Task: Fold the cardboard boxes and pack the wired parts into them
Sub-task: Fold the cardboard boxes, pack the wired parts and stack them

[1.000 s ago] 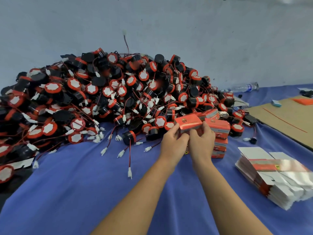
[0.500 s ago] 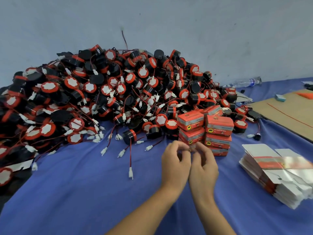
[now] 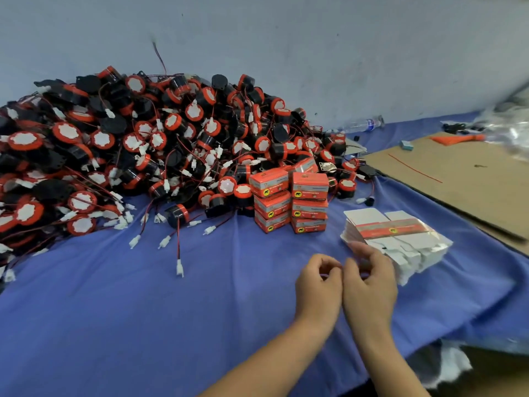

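step: I judge next-blank pickup | left hand (image 3: 319, 283), right hand (image 3: 370, 286): loosely curled, empty | flat boxes (image 3: 400, 239): stacked on desk (image 3: 143, 310), just beside right hand | wired parts (image 3: 143, 144): heaped at left | tip: I'd peel off one top blank only

The wired parts (image 3: 143, 144) heap at ten o'clock from the stacked boxes (image 3: 289, 202). Flat blanks (image 3: 400, 233) lie at four o'clock, a cardboard sheet (image 3: 463, 184) at three.
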`<state>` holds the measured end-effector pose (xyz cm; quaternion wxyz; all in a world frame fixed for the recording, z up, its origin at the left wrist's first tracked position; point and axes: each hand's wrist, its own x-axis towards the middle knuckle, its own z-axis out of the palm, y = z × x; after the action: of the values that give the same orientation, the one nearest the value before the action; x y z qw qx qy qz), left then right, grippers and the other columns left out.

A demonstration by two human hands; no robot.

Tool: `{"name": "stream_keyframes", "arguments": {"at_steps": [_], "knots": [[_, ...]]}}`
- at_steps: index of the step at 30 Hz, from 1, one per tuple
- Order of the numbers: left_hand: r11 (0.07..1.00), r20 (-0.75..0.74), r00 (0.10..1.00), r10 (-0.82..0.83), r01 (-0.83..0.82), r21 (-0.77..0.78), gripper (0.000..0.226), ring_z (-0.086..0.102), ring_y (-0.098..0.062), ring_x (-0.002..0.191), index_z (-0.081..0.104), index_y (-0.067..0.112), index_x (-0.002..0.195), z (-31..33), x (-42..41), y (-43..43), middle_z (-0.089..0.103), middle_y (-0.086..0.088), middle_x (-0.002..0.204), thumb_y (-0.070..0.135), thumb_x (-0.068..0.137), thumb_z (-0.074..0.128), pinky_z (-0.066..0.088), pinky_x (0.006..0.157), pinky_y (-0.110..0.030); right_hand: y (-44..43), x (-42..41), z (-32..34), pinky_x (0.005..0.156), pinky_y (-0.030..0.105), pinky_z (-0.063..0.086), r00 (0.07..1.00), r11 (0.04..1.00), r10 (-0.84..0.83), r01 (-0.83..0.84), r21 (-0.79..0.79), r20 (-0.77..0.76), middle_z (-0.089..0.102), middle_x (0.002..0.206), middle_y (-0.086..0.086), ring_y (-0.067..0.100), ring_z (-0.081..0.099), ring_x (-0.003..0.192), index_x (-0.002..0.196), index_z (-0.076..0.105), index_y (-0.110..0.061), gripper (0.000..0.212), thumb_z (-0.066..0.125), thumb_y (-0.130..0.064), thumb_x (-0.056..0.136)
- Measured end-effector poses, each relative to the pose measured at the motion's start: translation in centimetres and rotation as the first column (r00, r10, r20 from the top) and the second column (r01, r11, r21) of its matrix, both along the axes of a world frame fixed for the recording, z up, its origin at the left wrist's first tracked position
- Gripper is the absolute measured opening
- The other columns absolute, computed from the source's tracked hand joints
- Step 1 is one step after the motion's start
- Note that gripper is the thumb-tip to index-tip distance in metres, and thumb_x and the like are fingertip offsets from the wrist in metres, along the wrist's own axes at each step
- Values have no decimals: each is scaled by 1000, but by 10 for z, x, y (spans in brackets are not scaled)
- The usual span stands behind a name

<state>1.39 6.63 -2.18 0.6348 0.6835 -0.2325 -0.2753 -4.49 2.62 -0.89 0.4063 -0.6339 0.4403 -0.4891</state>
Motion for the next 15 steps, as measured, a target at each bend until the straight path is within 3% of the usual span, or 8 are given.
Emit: {"name": "stream_keyframes", "arguments": {"at_steps": [2, 4, 6, 8, 13, 15], "knots": [[1000, -39, 999, 6, -6, 8, 14, 66, -7, 81, 65, 26, 85, 7, -4, -29, 71, 10, 83, 13, 92, 66, 55, 80, -28, -25, -10, 11, 86, 17, 42, 989, 994, -47, 32, -107, -142, 65, 117, 4, 22, 60, 106, 116, 71, -18, 34, 61, 1, 88], [998, -45, 999, 10, -7, 69, 2, 68, -13, 90, 68, 20, 94, 15, -7, -59, 72, 7, 91, 21, 93, 68, 53, 83, -29, -53, -17, 18, 102, 35, 40, 932, 980, -124, 62, -187, -340, 65, 129, 10, 32, 55, 121, 123, 71, -10, 39, 60, 0, 87], [989, -47, 999, -3, 10, 146, 11, 69, -23, 93, 69, 16, 91, 16, -7, -85, 76, -4, 97, 26, 94, 68, 53, 81, -34, -76, -20, 21, 113, 46, 32, 813, 983, -116, 12, -183, -570, 59, 144, 9, 33, 45, 135, 133, 66, -13, 43, 56, -9, 92], [982, -99, 995, -19, 37, 183, 18, 65, -25, 82, 70, 15, 82, 13, -8, -100, 77, -9, 99, 29, 93, 69, 52, 73, -35, -90, -24, 19, 115, 48, 27, 699, 991, -62, -42, -128, -713, 53, 151, 0, 28, 38, 142, 135, 64, -21, 40, 48, -18, 98], [994, -186, 982, 18, 2, 106, 18, 63, -10, 71, 71, 22, 71, 2, -7, -103, 75, 5, 80, 25, 88, 75, 49, 60, -23, -91, -29, 13, 109, 50, 28, 637, 990, -80, -37, -133, -767, 48, 153, -10, 25, 29, 138, 139, 59, -29, 40, 42, -29, 103], [996, -176, 984, 43, -28, 88, 18, 67, -12, 75, 69, 22, 71, 4, -6, -99, 76, 4, 82, 23, 88, 75, 53, 62, -25, -90, -28, 13, 110, 51, 28, 636, 991, -72, -40, -126, -768, 47, 154, -9, 26, 28, 139, 142, 57, -30, 42, 43, -32, 102]]}}
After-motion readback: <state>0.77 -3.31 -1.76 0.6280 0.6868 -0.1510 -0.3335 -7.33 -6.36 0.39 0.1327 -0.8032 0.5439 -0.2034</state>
